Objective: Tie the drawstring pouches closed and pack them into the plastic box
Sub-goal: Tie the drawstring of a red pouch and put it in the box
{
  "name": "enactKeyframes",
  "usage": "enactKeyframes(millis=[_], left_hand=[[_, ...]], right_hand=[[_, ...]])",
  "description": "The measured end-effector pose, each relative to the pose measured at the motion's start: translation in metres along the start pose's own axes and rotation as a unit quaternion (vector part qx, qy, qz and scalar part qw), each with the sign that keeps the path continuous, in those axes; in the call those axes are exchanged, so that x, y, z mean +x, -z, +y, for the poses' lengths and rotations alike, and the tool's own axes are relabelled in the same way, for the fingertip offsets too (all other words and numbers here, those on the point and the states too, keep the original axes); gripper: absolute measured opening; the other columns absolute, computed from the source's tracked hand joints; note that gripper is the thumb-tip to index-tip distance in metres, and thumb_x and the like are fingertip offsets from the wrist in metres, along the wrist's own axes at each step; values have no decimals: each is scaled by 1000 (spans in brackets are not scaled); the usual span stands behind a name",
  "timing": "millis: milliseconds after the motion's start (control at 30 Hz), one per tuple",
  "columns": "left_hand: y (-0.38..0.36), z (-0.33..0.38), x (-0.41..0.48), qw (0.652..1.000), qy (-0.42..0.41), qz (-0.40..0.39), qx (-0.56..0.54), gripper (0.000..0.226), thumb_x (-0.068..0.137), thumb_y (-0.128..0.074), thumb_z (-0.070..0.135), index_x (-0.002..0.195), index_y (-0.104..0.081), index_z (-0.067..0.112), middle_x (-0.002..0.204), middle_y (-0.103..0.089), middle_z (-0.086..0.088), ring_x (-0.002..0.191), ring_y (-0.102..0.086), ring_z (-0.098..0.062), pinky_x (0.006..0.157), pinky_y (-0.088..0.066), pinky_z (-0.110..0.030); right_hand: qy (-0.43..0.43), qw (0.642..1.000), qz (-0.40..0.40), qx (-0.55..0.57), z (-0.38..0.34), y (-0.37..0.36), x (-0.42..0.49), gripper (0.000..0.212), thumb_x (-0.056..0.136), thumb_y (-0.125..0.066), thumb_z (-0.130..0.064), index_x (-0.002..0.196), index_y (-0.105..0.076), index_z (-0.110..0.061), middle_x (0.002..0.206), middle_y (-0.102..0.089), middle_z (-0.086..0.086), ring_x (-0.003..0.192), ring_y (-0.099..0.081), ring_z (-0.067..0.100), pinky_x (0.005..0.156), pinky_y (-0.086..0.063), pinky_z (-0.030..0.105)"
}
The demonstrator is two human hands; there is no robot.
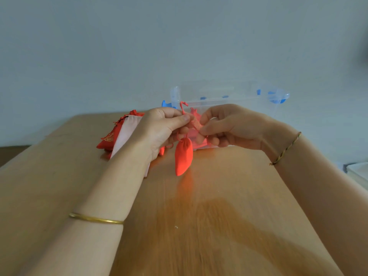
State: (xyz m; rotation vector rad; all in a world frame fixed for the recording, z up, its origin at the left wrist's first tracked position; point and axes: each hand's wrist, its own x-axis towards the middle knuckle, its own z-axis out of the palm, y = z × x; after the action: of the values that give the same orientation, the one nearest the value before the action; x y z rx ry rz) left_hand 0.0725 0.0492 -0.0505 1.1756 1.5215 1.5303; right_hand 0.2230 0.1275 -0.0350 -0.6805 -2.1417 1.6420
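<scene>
red pouch point(183, 156) hangs by its drawstring point(182, 108); your left hand point(159, 130) and right hand point(229, 126) each pinch the cord, fingers curled tight. it dangles over the table point(199, 226), in front of the plastic box point(229, 97). ease either pinch before the knot bites and it likely drops or reopens.

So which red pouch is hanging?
The plain red pouch dangling by its drawstring between the left hand and right hand; the other pouches lie piled on the table.
</scene>
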Motion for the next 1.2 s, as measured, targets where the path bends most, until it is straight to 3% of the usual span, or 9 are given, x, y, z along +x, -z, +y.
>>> enactKeyframes(millis=[67, 133, 200, 333, 500, 700, 933, 1100, 1200], left_hand=[[-1, 0, 0, 1000, -7, 4, 5, 15, 87, -57, 3, 81, -67, 12, 69, -64, -1, 52, -54, -6, 66, -45, -28], [0, 1, 0, 1000, -21, -11, 17, 20, 84, -58, -1, 79, -67, 16, 65, -63, -1, 56, -51, -12, 70, -39, -37], [0, 2, -2, 997, -44, -52, 29, 22, 82, -59, -3, 86, -66, 17, 70, -61, -4, 57, -50, -15, 68, -40, -31], [-3, 2, -4, 981, -132, -79, 115, 30, 85, -54, -10, 102, -63, 14, 78, -58, -2, 60, -56, -6, 57, -47, -15], [-5, -4, -1, 927, -258, 14, 271, 38, 81, -60, -2, 109, -66, 23, 83, -61, 1, 70, -54, -16, 67, -43, -14], [-6, -6, 0, 907, -320, 54, 267, 42, 78, -62, -1, 112, -65, 23, 76, -61, 16, 72, -54, 10, 75, -44, -13], [-9, -13, 3, 944, -248, 76, 203, 19, 83, -61, 2, 92, -72, 15, 73, -62, 16, 57, -55, 10, 59, -41, -9], [-4, -21, 10, 964, -180, 81, 176, 15, 89, -56, 13, 87, -71, 12, 76, -68, 0, 65, -61, -15, 70, -52, -38], [-1, -23, 13, 969, -137, 103, 175, 35, 81, -51, 36, 77, -68, 6, 79, -69, -14, 77, -64, -34, 75, -54, -51]], right_hand=[[-16, 998, -14, -60, 1, -1, 0, 13, 87, -56, -4, 80, -51, -13, 61, -67, 1, 45, -54, 10, 40, -34, 17], [-13, 990, 47, -131, 5, -3, 3, 8, 90, -53, -10, 83, -55, -14, 72, -66, 5, 50, -55, 11, 40, -33, 17], [23, 982, 113, -149, 10, -5, 8, 14, 91, -48, -7, 86, -60, -13, 80, -61, 7, 56, -54, 10, 44, -36, 15], [45, 998, 40, 18, 19, -13, 16, 15, 92, -46, -3, 96, -60, -8, 91, -60, 15, 81, -55, 22, 71, -46, 27], [-27, 992, -13, 121, 23, -8, 16, 15, 93, -46, -10, 93, -59, -15, 88, -64, 5, 69, -61, 15, 64, -47, 25], [-26, 991, -37, 128, 24, -11, 17, 13, 90, -50, -15, 84, -60, -17, 80, -65, -2, 69, -59, 11, 67, -41, 25], [-5, 996, 46, 77, 22, -2, 15, 21, 95, -43, -16, 79, -58, -14, 82, -63, 5, 68, -61, 15, 61, -48, 24], [-6, 995, 89, 47, 20, 4, 13, 24, 93, -47, -17, 72, -58, -13, 83, -64, 6, 73, -64, 20, 69, -53, 31], [-17, 993, 109, 32, 19, 10, 11, 25, 92, -49, -20, 68, -56, -15, 78, -66, 4, 68, -66, 18, 63, -51, 27]])
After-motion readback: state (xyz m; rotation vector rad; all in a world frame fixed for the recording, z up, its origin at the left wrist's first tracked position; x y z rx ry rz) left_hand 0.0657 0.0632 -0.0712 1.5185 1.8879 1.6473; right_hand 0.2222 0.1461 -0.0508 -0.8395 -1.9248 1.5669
